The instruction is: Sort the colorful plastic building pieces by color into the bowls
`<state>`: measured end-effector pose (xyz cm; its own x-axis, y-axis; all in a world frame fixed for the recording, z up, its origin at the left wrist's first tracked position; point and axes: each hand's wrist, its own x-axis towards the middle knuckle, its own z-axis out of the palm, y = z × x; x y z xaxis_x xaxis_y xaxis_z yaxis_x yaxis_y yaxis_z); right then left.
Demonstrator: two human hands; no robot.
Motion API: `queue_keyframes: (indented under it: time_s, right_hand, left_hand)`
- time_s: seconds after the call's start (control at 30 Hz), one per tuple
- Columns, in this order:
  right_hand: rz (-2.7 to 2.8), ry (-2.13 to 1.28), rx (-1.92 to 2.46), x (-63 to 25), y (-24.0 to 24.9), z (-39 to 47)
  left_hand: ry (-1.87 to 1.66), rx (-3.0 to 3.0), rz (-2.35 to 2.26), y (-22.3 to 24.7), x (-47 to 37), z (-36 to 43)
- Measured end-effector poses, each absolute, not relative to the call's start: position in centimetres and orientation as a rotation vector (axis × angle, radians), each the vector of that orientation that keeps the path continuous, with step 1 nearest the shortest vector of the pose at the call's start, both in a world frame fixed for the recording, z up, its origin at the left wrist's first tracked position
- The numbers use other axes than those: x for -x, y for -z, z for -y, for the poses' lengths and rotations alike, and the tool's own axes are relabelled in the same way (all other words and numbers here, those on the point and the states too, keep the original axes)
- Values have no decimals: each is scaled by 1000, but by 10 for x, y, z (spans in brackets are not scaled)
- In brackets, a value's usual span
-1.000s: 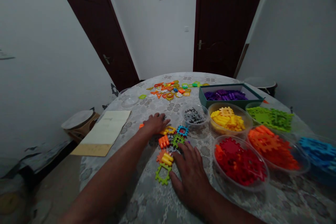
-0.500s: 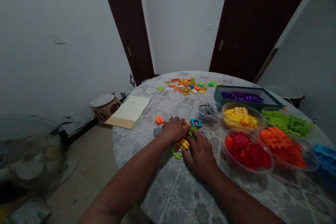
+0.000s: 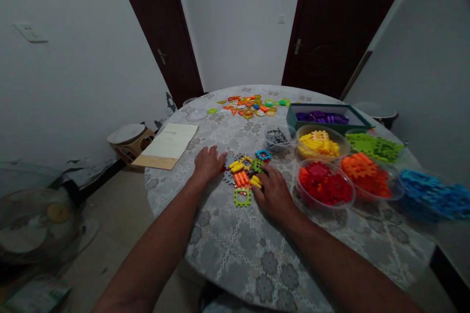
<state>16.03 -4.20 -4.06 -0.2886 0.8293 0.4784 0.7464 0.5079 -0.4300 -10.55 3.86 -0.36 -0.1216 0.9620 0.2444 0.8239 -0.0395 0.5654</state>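
The yellow three-rod piece [image 3: 256,182] lay on the right edge of the small cluster, between the thumb and fingers of your right hand [image 3: 274,190]; I could not tell whether they were pinching it or only touching it. The orange rod piece [image 3: 241,179] sat just left of it, with the green square frame [image 3: 243,203] on the near side and the blue square frame [image 3: 263,151] at the far side. Your left hand [image 3: 208,162] rested left of the cluster, fingers somewhat spread, with a bit of orange showing by them; whether they gripped it was hidden. In my judgement, this called for light fingertips and a low palm, since overlapping toothed edges could have caught and dragged neighbours along. Farther right stood the bowl of red pieces [image 3: 325,207], and beyond it the teal box [image 3: 323,127]. The open notebook [image 3: 171,141] lay well left.
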Motion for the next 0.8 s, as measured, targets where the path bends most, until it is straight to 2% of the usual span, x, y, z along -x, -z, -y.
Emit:
queue_keyframes:
  time_s: [0.27, 0.47, 0.6, 0.8]
  right_hand:
    - [2055, -193, 1327, -161, 43, 35]
    - [2008, -216, 1297, -164, 36, 32]
    - [1952, -217, 1254, -165, 28, 33]
    - [1954, -273, 1234, -162, 25, 39]
  left_hand:
    - [-996, -2117, -1767, 16, 87, -30]
    - [-1131, -1864, -1695, 7, 78, -21]
    - [-1241, -1563, -1493, -6, 70, -19]
    - [-1243, -1433, -1395, -9, 67, -15]
